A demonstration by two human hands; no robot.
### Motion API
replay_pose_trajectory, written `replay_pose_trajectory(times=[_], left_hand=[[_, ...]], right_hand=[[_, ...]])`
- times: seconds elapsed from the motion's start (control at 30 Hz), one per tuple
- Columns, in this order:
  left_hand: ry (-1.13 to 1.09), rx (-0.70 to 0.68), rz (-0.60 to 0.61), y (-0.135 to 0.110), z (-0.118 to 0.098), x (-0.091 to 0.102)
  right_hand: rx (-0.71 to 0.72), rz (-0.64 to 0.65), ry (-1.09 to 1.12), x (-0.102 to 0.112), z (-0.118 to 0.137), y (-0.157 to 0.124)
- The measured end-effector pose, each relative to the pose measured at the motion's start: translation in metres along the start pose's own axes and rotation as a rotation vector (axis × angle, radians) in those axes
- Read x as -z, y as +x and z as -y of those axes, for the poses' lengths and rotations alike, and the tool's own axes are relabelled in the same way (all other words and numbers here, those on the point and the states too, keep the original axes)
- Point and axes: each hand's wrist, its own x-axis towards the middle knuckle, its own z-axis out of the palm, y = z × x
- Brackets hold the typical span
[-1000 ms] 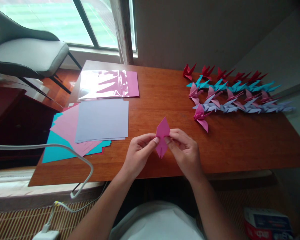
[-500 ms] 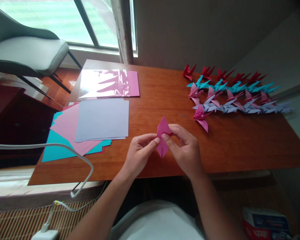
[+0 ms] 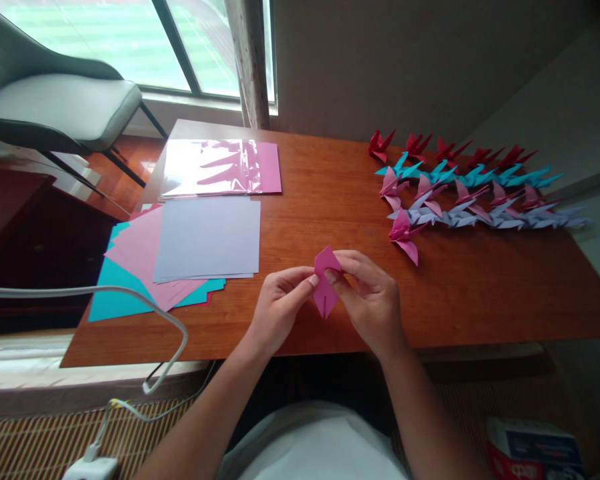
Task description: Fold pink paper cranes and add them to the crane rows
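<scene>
From the head view, the left hand point(image 3: 280, 303) and right hand point(image 3: 367, 300) pinch a folded pink paper point(image 3: 324, 297) from either side. Thumbs and forefingers are closed on its middle — a hold that seems meant to keep the layers flat while its top point bends over. It hangs just above the table point(image 3: 330, 187), by the middle of the near edge. Loose sheets point(image 3: 180, 253) lie toward the left edge, within reach; folded cranes point(image 3: 470, 193) line the far right corner — out of the way.
</scene>
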Motion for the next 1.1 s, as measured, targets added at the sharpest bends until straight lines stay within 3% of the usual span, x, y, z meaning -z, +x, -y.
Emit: replay_pose_trajectory(times=[0.2,0.5,0.63,0.83,0.97,1.1], left_hand=[[-0.019,0.039,-0.045,0.0,-0.001,0.004],[-0.078,0.033,-0.007,-0.001,-0.004,0.003],[-0.031,0.011,0.016,-0.001,-0.006,0.0],[0.019,0.028,0.012,-0.002,-0.005,-0.002],[0.032,0.032,-0.001,-0.002,-0.004,-0.004],[0.063,0.022,-0.017,-0.002,-0.006,-0.007]], right_hand=[[0.146,0.132,-0.117,0.007,0.002,-0.004],[0.159,0.121,-0.173,0.008,-0.005,-0.004],[0.103,0.108,-0.108,0.008,-0.004,-0.005],[-0.138,0.096,0.251,0.007,-0.004,-0.01],[-0.169,0.035,0.373,0.005,-0.011,-0.013],[-0.161,-0.047,0.323,0.004,-0.015,-0.014]])
